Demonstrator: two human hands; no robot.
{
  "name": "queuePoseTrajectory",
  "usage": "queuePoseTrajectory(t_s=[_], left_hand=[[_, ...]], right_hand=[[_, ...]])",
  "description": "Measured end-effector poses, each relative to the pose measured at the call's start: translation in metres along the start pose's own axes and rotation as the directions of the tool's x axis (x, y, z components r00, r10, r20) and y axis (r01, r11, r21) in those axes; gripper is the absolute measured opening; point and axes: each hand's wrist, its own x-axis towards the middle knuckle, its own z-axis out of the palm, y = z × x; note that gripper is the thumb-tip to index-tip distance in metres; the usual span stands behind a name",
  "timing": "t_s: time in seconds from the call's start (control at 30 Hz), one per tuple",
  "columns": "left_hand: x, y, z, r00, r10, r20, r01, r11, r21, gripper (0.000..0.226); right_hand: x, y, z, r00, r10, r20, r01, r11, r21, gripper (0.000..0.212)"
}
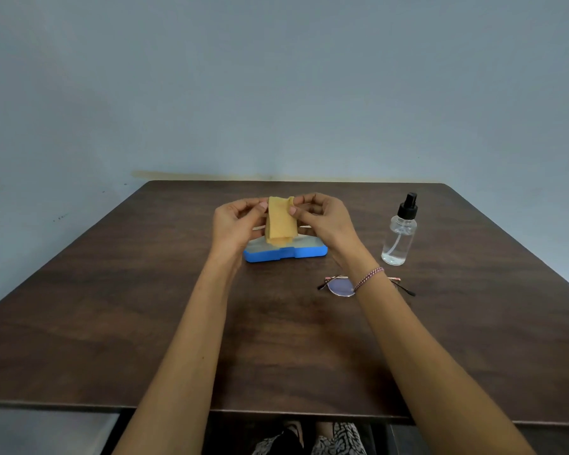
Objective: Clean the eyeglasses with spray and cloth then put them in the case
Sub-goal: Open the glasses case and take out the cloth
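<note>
Head view (wide-angle), facing forward-down, apparently near table (112,323)

No text, brand, number or sign can be read anywhere in the view. The clear spray bottle (398,239) shows no legible label, and the visible surfaces of the blue case (286,252) and the yellow cloth (280,221) are plain.
</note>
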Motion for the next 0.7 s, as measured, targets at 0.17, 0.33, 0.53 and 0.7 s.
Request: queuePoseTrajectory(t_s=[0.17,0.33,0.53,0.7], left_hand=[[-0.021,0.003,-0.002,0.998,-0.061,0.002,0.061,0.996,-0.063,0.011],[-0.041,-0.002,0.001,0.995,-0.101,0.011,0.101,0.987,-0.128,0.008],[-0.058,-0.001,-0.003,0.99,-0.137,0.021,0.138,0.98,-0.146,0.01],[-0.066,-0.007,-0.013,0.983,-0.162,0.085,0.17,0.981,-0.095,0.022]], right_hand=[[-0.023,-0.004,-0.001,0.994,0.104,-0.021,-0.104,0.994,0.023,0.013],[-0.048,0.0,0.002,0.987,0.15,-0.06,-0.143,0.984,0.105,0.009],[-0.064,0.004,0.005,0.987,0.142,-0.075,-0.13,0.98,0.149,0.013],[-0.077,0.007,0.01,0.989,0.091,-0.12,-0.088,0.995,0.037,0.019]])
